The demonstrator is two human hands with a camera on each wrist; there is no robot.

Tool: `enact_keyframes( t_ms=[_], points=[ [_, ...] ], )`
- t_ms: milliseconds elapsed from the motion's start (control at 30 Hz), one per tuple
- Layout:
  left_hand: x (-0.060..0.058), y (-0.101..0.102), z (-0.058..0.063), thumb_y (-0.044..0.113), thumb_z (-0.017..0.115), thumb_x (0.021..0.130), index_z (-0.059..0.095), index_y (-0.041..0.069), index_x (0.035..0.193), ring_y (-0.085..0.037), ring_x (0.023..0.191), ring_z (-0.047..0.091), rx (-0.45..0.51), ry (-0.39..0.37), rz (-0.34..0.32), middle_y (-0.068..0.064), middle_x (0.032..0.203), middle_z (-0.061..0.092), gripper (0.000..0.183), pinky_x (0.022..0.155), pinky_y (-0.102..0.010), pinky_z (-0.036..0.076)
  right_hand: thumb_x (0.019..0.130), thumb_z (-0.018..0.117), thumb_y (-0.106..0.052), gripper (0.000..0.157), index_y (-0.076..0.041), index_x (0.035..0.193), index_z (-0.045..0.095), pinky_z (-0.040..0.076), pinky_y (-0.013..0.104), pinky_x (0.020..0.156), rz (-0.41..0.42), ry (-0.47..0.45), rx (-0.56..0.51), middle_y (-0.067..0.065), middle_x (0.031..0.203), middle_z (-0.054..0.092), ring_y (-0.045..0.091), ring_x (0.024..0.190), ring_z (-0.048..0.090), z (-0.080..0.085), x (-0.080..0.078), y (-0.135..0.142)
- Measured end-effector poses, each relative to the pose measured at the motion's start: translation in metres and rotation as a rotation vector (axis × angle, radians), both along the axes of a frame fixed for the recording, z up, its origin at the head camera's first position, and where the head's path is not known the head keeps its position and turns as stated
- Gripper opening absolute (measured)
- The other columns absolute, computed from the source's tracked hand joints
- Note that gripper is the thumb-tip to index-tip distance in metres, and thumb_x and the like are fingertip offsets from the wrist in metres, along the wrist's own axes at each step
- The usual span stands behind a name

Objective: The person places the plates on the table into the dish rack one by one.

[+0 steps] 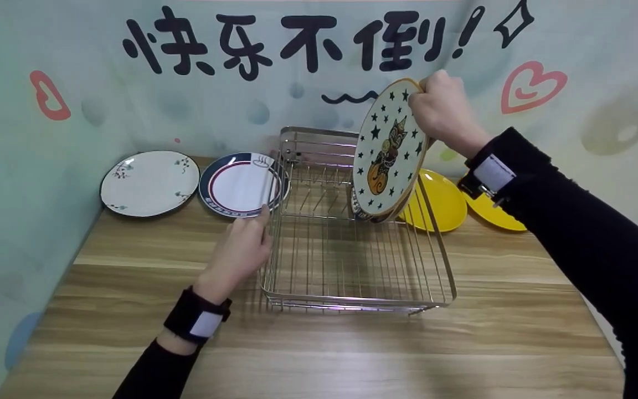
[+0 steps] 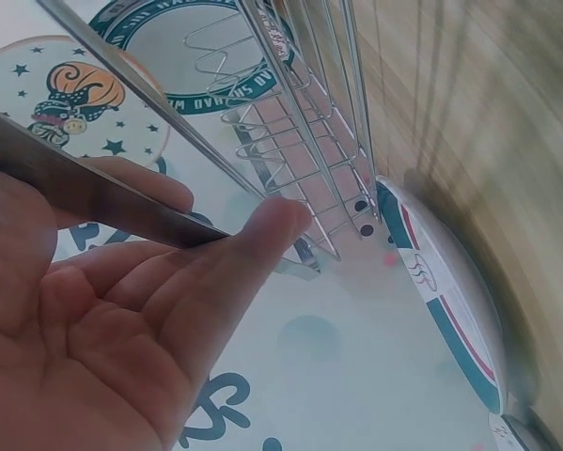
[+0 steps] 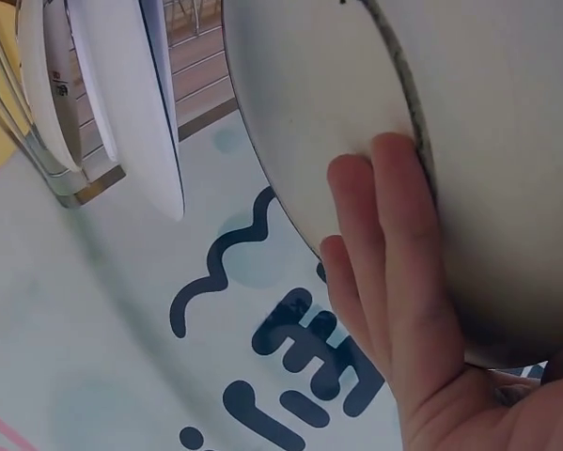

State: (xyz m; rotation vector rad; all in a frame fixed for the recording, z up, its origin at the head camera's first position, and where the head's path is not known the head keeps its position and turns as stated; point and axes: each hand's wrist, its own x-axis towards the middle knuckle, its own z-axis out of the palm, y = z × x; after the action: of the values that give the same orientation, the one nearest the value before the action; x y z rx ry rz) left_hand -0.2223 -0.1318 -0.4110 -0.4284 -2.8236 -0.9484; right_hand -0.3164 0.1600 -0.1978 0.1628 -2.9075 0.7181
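My right hand [image 1: 443, 105] grips the upper right edge of a round plate [image 1: 388, 149] with an orange rim, stars and a cartoon cat. The plate is tilted nearly upright over the right rear of a wire dish rack [image 1: 360, 302]. In the right wrist view, the fingers [image 3: 408, 216] lie along its pale underside. My left hand [image 1: 241, 244] holds the rack's left top rail, thumb and fingers around the metal bar [image 2: 102, 193] in the left wrist view. Behind the cat plate, a plate with a lettered green rim [image 2: 178, 99] stands in the rack.
On the wooden table [image 1: 319, 354], a white plate with sprigs [image 1: 150, 185] and a blue-rimmed plate [image 1: 233, 188] lie left of the rack. Two yellow plates [image 1: 443, 205] lie to its right. White plates [image 3: 131, 85] stand upright in the rack. A printed backdrop [image 1: 241, 105] hangs behind.
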Motion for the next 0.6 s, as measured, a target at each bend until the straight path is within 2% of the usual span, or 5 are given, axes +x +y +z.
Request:
enact_keyframes(
  t_ms=[200,333,433,600],
  points=[
    [0.001,0.001,0.002,-0.002,0.060,0.088,0.034,-0.011,0.144,-0.014,0.043,0.040,-0.012,-0.006,0.000,-0.001,0.054,0.042,0.063,0.042,-0.029,0.044,0.080,0.038,0.005,0.029,-0.010,0.056,0.039,0.032,0.024,0.035,0.017,0.022,0.035,-0.001,0.047,0.036,0.012,0.039,0.038,-0.007,-0.012,-0.002],
    [0.000,0.001,0.001,-0.002,0.059,0.087,0.037,-0.014,0.142,-0.017,0.047,0.047,-0.020,0.045,-0.006,-0.004,0.057,0.047,0.060,0.046,-0.031,0.049,0.078,0.037,0.007,0.027,-0.011,0.058,0.037,0.031,0.024,0.033,0.033,0.041,0.058,0.000,0.049,0.034,0.013,0.039,0.036,-0.012,-0.014,-0.005],
    [0.000,0.001,0.000,-0.003,0.058,0.087,0.039,-0.015,0.141,-0.018,0.047,0.049,-0.021,0.076,-0.007,-0.005,0.058,0.047,0.059,0.047,-0.031,0.050,0.078,0.036,0.007,0.024,-0.011,0.061,0.040,0.034,0.024,0.033,0.049,0.055,0.085,0.002,0.052,0.035,0.014,0.040,0.038,-0.015,-0.015,-0.010],
    [0.001,0.001,0.001,-0.003,0.058,0.087,0.037,-0.014,0.141,-0.015,0.042,0.043,-0.017,0.054,0.000,-0.002,0.054,0.045,0.059,0.041,-0.028,0.045,0.078,0.036,0.006,0.020,-0.010,0.066,0.042,0.038,0.024,0.034,0.043,0.052,0.148,0.005,0.059,0.040,0.017,0.044,0.045,-0.021,-0.018,-0.016]
  ],
)
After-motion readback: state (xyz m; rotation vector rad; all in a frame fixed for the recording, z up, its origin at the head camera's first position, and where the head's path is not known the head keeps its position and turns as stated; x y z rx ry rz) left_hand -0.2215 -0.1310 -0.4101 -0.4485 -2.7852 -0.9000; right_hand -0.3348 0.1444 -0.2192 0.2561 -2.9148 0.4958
